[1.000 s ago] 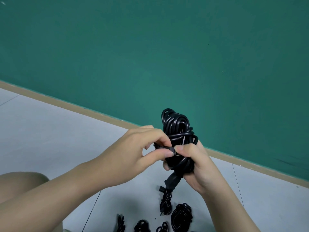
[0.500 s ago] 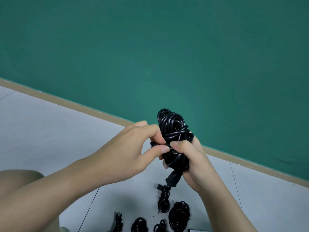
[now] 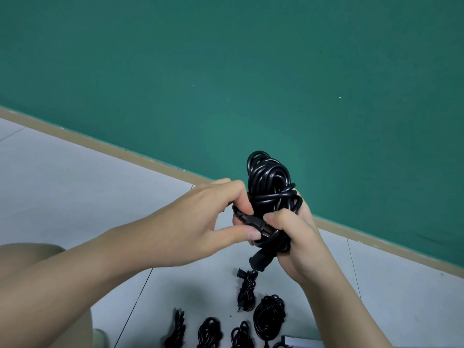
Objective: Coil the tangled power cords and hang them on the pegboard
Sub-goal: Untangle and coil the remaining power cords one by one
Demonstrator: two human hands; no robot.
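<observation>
A coiled black power cord (image 3: 270, 182) stands upright in front of me, with a few turns wrapped across its middle. My right hand (image 3: 298, 237) grips the lower half of the coil, thumb over the front. My left hand (image 3: 200, 222) pinches the cord's black end piece (image 3: 251, 218) between thumb and forefinger, right against the coil. A black plug (image 3: 258, 261) sticks out below my right hand. No pegboard is in view.
Several other bundled black cords (image 3: 270, 316) lie on the pale tiled floor (image 3: 75, 187) near the bottom edge. A green wall (image 3: 226, 71) with a tan baseboard (image 3: 100, 144) runs behind. My knee (image 3: 27, 254) shows at lower left.
My left hand has shifted its pinch on the cord's end, pulling it slightly left and down against the coil. The right hand keeps its grip; the bundle has barely moved.
</observation>
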